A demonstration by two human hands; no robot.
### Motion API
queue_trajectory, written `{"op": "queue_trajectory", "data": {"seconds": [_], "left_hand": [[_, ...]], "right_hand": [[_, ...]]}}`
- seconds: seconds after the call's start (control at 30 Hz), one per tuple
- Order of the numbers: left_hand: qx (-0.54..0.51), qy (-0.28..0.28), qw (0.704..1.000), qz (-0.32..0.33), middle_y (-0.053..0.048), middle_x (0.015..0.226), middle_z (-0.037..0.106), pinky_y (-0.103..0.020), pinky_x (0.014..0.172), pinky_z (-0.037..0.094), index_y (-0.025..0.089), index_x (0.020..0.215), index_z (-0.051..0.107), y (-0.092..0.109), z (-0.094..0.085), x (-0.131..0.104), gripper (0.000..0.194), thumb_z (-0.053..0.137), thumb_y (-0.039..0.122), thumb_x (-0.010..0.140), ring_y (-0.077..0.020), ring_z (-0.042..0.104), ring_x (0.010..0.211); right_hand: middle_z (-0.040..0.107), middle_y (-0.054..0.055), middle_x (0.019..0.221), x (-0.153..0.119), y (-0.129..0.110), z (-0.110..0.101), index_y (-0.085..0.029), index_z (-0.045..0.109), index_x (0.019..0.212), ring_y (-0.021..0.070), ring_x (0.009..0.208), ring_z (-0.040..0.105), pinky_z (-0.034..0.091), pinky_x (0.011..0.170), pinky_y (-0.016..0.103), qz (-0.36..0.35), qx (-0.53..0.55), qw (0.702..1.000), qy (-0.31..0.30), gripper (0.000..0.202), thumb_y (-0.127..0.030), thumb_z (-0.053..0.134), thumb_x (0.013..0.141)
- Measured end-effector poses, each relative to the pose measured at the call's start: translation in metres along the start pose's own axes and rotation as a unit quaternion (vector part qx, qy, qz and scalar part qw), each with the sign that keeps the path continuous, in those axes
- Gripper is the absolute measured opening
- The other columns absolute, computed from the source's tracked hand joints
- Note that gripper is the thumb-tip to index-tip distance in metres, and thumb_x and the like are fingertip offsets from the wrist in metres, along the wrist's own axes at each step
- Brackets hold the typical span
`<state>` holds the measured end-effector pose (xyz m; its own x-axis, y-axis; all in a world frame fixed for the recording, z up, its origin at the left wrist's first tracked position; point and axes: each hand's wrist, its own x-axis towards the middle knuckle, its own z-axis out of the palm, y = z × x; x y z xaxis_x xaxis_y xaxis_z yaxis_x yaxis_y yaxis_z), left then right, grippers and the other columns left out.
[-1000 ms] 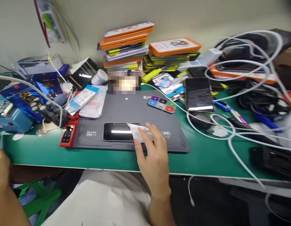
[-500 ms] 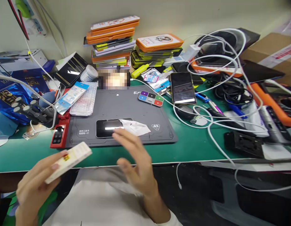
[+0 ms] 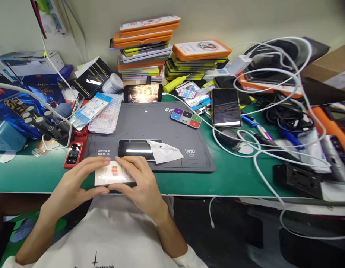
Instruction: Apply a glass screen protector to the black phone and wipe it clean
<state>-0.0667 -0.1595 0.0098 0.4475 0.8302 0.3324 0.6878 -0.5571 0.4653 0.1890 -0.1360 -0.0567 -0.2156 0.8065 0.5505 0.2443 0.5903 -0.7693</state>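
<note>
Both hands grip a small white box [image 3: 109,173] with a red and yellow mark, low over the front of the green table. My left hand [image 3: 76,182] is closed around its left end, the thumb along the near side. On its right end my right hand [image 3: 140,182] is closed too, fingers on top and thumb at the near edge. Just beyond the box, a smartphone [image 3: 133,150] lies screen up on the dark grey work mat [image 3: 144,123]. A white cloth or wipe [image 3: 166,152] covers part of its right side.
A red device with buttons [image 3: 74,150] sits at the mat's left edge. Behind the mat stands a lit phone [image 3: 143,93], near stacked orange cases [image 3: 147,37]. Another phone [image 3: 226,106], white cables [image 3: 259,149] and a black mouse [image 3: 228,136] crowd the right.
The box has come right and up to the table's front, turned flatter. My right hand, open and empty before, has moved left and taken hold of it. The view has shifted slightly.
</note>
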Motion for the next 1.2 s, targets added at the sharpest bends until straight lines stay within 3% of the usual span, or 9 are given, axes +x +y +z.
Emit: {"op": "queue_trajectory", "data": {"seconds": [0.13,0.23,0.4,0.5,0.6,0.7,0.8,0.93,1.2], "left_hand": [[0.008,0.005,1.000,-0.018,-0.006,0.163,0.075,-0.036,0.120,0.066,0.041,0.174,0.059,-0.005,0.001,0.002,0.061,0.074,0.049,0.116,-0.0270,0.078,0.144],[-0.086,0.076,0.993,-0.028,-0.008,0.154,0.080,-0.033,0.114,0.069,0.038,0.162,0.071,-0.003,0.014,0.007,0.051,0.078,0.051,0.113,-0.0268,0.079,0.142],[-0.368,0.248,0.894,-0.065,-0.007,0.150,0.081,-0.038,0.107,0.073,0.034,0.134,0.070,0.015,0.052,0.017,0.032,0.078,0.056,0.112,-0.0266,0.081,0.141],[-0.443,0.274,0.847,-0.108,-0.004,0.149,0.081,-0.042,0.107,0.074,0.033,0.123,0.061,0.023,0.065,0.020,0.039,0.078,0.066,0.109,-0.0272,0.080,0.144],[-0.473,0.259,0.832,-0.132,-0.003,0.144,0.082,-0.047,0.103,0.076,0.034,0.119,0.057,0.027,0.065,0.020,0.047,0.078,0.073,0.105,-0.0291,0.084,0.135],[-0.480,0.229,0.837,-0.125,-0.004,0.142,0.083,-0.048,0.090,0.079,0.035,0.122,0.055,0.027,0.059,0.022,0.046,0.075,0.074,0.107,-0.0304,0.089,0.119],[-0.457,0.219,0.855,-0.109,-0.003,0.142,0.084,-0.045,0.093,0.078,0.036,0.125,0.056,0.028,0.053,0.025,0.040,0.073,0.069,0.110,-0.0268,0.090,0.115],[-0.406,0.178,0.893,-0.072,-0.004,0.142,0.086,-0.038,0.097,0.075,0.035,0.132,0.060,0.026,0.050,0.027,0.035,0.071,0.063,0.114,-0.0220,0.089,0.113],[-0.342,0.096,0.933,-0.053,-0.009,0.145,0.084,-0.033,0.101,0.070,0.034,0.142,0.067,0.023,0.049,0.028,0.038,0.069,0.061,0.115,-0.0239,0.084,0.131]], "right_hand": [[0.080,0.011,0.133,-0.004,-0.002,0.003,-0.027,0.073,0.160,0.0305,0.125,0.076,0.069,0.111,0.047,0.011,-0.033,0.999,0.038,0.065,-0.053,0.091,0.103],[0.080,0.011,0.133,-0.005,-0.003,0.002,-0.027,0.075,0.157,0.0293,0.124,0.077,0.069,0.111,0.046,0.028,-0.027,0.999,0.038,0.064,-0.056,0.091,0.103],[0.081,0.012,0.137,-0.004,-0.004,0.001,-0.026,0.069,0.156,0.0279,0.125,0.081,0.071,0.109,0.043,0.019,-0.013,1.000,0.018,0.063,-0.064,0.081,0.108],[0.084,0.013,0.137,-0.001,-0.005,0.002,-0.025,0.064,0.158,0.0298,0.126,0.083,0.071,0.111,0.047,-0.025,-0.017,0.999,-0.009,0.062,-0.059,0.083,0.109],[0.086,0.014,0.138,0.001,-0.007,0.001,-0.023,0.066,0.154,0.0328,0.131,0.082,0.068,0.116,0.053,-0.063,-0.026,0.997,-0.019,0.055,-0.049,0.085,0.110],[0.086,0.013,0.133,-0.001,-0.008,-0.002,-0.025,0.072,0.144,0.0295,0.124,0.084,0.071,0.109,0.048,-0.046,-0.003,0.999,0.013,0.032,-0.040,0.077,0.116],[0.086,0.007,0.115,-0.004,-0.010,-0.004,-0.028,0.077,0.131,0.0228,0.104,0.085,0.073,0.091,0.039,-0.028,0.020,0.996,0.079,0.015,-0.025,0.067,0.119],[0.083,0.004,0.108,-0.003,-0.011,-0.003,-0.029,0.078,0.130,0.0178,0.095,0.083,0.072,0.084,0.033,-0.046,0.025,0.992,0.113,0.025,-0.011,0.067,0.115],[0.085,0.004,0.105,-0.004,-0.004,0.002,-0.028,0.081,0.133,0.0175,0.090,0.084,0.071,0.081,0.031,-0.049,-0.027,0.991,0.118,0.028,-0.010,0.070,0.114]]}}
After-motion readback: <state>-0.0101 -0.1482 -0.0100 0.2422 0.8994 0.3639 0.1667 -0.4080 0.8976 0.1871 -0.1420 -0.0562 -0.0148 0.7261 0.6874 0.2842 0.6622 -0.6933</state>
